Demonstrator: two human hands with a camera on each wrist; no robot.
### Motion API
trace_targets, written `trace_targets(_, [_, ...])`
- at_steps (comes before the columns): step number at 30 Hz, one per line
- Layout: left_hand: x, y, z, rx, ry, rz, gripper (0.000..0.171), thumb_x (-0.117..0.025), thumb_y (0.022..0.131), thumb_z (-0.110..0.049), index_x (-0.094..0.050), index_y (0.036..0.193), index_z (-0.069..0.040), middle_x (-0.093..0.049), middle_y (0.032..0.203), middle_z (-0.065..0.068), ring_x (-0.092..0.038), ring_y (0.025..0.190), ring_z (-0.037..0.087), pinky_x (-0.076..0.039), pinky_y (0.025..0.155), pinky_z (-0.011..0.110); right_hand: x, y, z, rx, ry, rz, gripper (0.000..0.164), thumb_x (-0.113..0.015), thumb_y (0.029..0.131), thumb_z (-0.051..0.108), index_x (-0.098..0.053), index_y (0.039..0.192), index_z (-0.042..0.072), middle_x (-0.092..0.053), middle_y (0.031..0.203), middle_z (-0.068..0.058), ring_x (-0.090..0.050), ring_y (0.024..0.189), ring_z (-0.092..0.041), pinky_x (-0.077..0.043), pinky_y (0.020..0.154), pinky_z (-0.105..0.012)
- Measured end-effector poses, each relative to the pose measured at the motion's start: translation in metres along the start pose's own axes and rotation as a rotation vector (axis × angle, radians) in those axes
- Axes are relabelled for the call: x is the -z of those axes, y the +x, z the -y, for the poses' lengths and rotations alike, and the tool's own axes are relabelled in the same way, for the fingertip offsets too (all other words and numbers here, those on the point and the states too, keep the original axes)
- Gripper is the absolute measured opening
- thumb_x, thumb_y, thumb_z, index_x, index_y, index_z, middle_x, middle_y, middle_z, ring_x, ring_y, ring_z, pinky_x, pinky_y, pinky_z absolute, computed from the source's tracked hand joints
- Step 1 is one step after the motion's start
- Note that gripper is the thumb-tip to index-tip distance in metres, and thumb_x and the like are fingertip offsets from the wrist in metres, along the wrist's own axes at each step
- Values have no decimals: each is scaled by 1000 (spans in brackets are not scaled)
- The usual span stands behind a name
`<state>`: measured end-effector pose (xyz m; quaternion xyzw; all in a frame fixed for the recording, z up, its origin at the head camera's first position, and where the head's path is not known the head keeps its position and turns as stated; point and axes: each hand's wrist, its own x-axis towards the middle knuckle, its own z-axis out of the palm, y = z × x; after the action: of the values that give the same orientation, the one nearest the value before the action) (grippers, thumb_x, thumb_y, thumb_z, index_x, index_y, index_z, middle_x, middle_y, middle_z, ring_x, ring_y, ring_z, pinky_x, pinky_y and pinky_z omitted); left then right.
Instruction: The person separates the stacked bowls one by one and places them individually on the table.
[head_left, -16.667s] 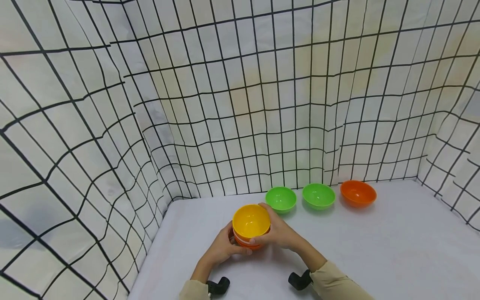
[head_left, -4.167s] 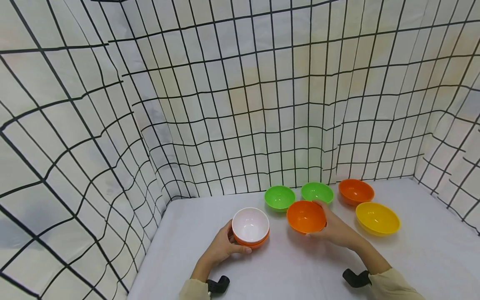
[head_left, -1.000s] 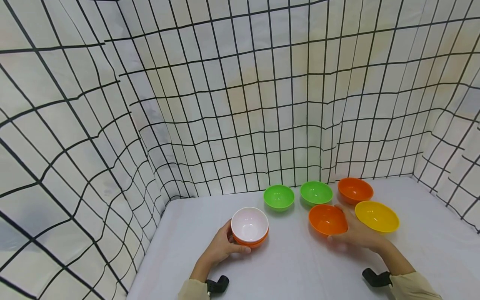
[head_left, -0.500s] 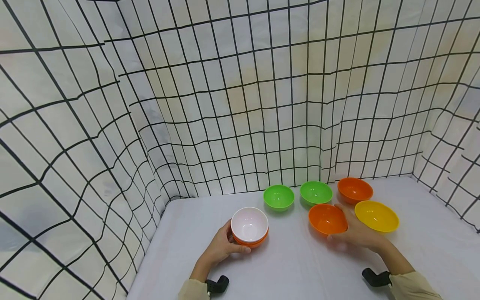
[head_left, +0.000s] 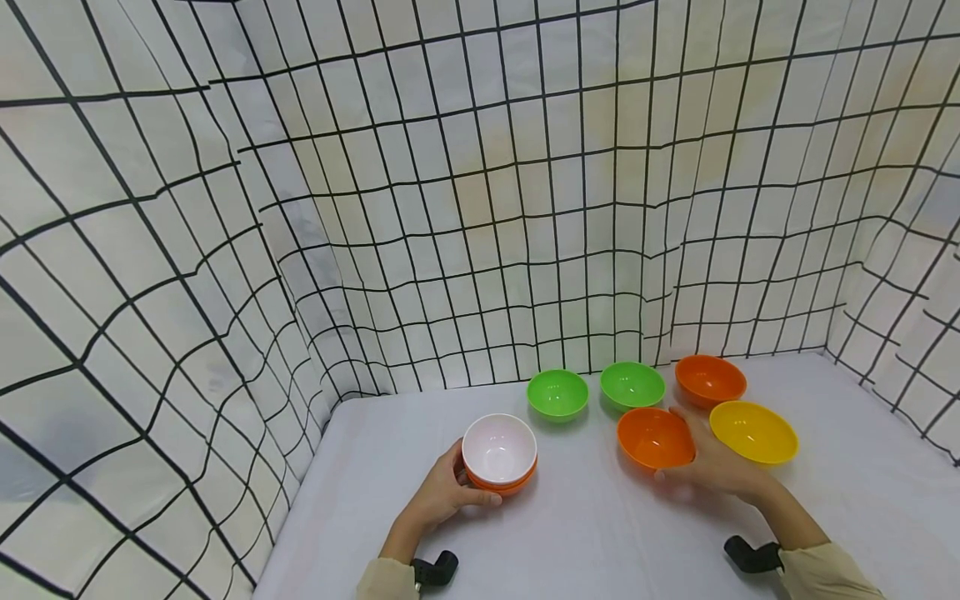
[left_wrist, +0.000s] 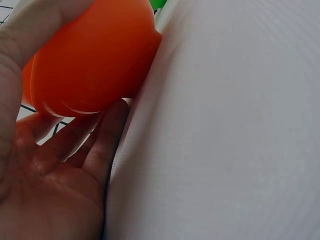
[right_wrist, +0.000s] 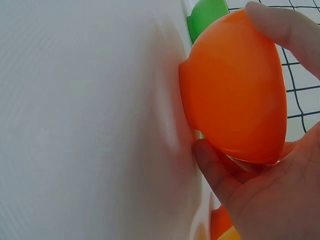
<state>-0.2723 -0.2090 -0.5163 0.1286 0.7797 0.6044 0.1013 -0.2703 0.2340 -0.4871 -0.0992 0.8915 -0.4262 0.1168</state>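
Two grips at once, one left, one right.
The left hand (head_left: 435,497) curls round a stack (head_left: 516,487): a glossy white round bowl (head_left: 499,450) over smooth orange bowls (left_wrist: 95,60). The right hand (head_left: 716,467) grips a plastic-looking orange round-walled bowl (head_left: 654,439), its narrow foot against the matte white cloth (head_left: 570,542), between that stack and the shiny yellow round bowl (head_left: 753,432). To release it well, probably seat the foot flat, then spread thumb and fingers evenly, avoiding the yellow rim.

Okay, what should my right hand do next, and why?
Your right hand should probably release its orange bowl: the base appears to rest on the white cloth, while your left hand holds a stack topped by a white bowl.
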Motion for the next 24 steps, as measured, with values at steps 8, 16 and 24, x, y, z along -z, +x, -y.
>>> trace_targets(8, [0, 0, 1, -6, 0, 3, 105, -97, 68, -17, -38, 155, -21, -50, 154, 4, -49, 142, 28, -42, 121, 44, 2, -1, 7, 90, 2, -64, 115, -83, 81, 38, -7, 161, 3, -16, 165, -28, -27, 145, -50, -31, 113, -77])
trace_targets(16, [1, 0, 2, -5, 1, 2, 105, -97, 68, -17, -39, 155, -21, -51, 153, 4, -49, 141, 28, -41, 121, 46, 0, -3, 22, 146, -2, -161, 105, -82, 84, 34, -14, 159, 6, -22, 162, -28, -27, 145, -52, -39, 109, -75])
trace_targets(24, [1, -1, -1, -2, 2, -2, 105, -97, 68, -18, -39, 155, -20, -51, 154, 4, -48, 142, 29, -39, 122, 48, -12, -4, 53, 253, 26, -221, 88, -83, 86, 34, -30, 154, 13, -43, 154, -19, -42, 141, -44, -42, 113, -67])
